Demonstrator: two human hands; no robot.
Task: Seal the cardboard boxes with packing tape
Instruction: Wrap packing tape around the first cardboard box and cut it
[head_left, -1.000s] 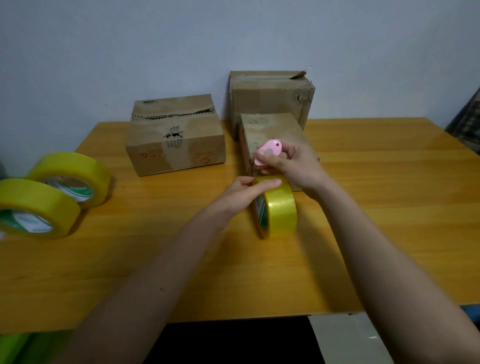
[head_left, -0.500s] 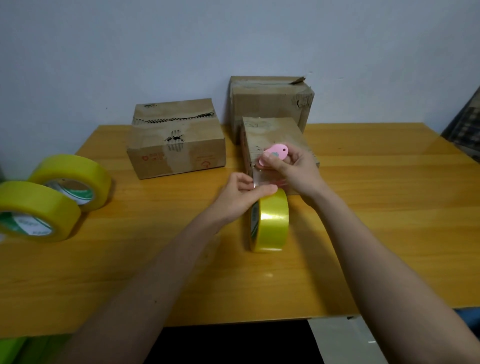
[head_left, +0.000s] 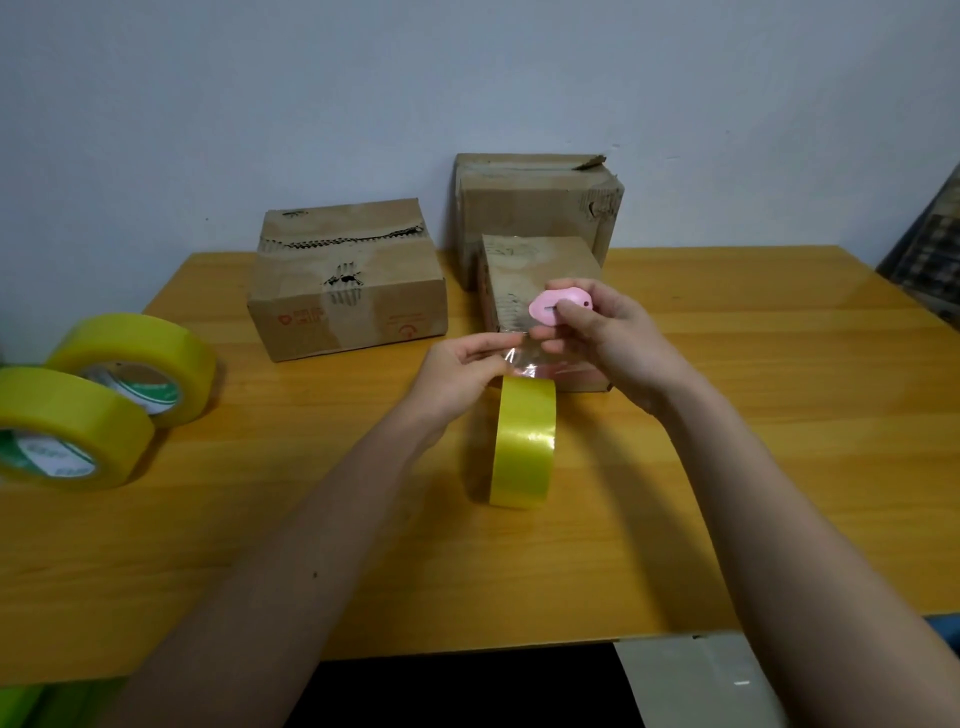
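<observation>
A: Now standing on edge at frame centre, roll (head_left: 523, 447) rolled nearer than a second ago, clear strip (head_left: 519, 358) paying out toward box (head_left: 540, 270).

B: Pinching strip — left hand (head_left: 462, 371); gripping pink cutter (head_left: 558, 305) — right hand (head_left: 608, 340). Readying the cut; strip's length running away up-frame.

The right hand (head_left: 608, 343) is covering the front of the small box (head_left: 540, 270) and part of the pink cutter (head_left: 558, 305), whose blade is not showing. The nearest tape roll (head_left: 67, 431) is being cut off by the left edge. Printing on the left box (head_left: 348, 291) is reading too small to make out.
</observation>
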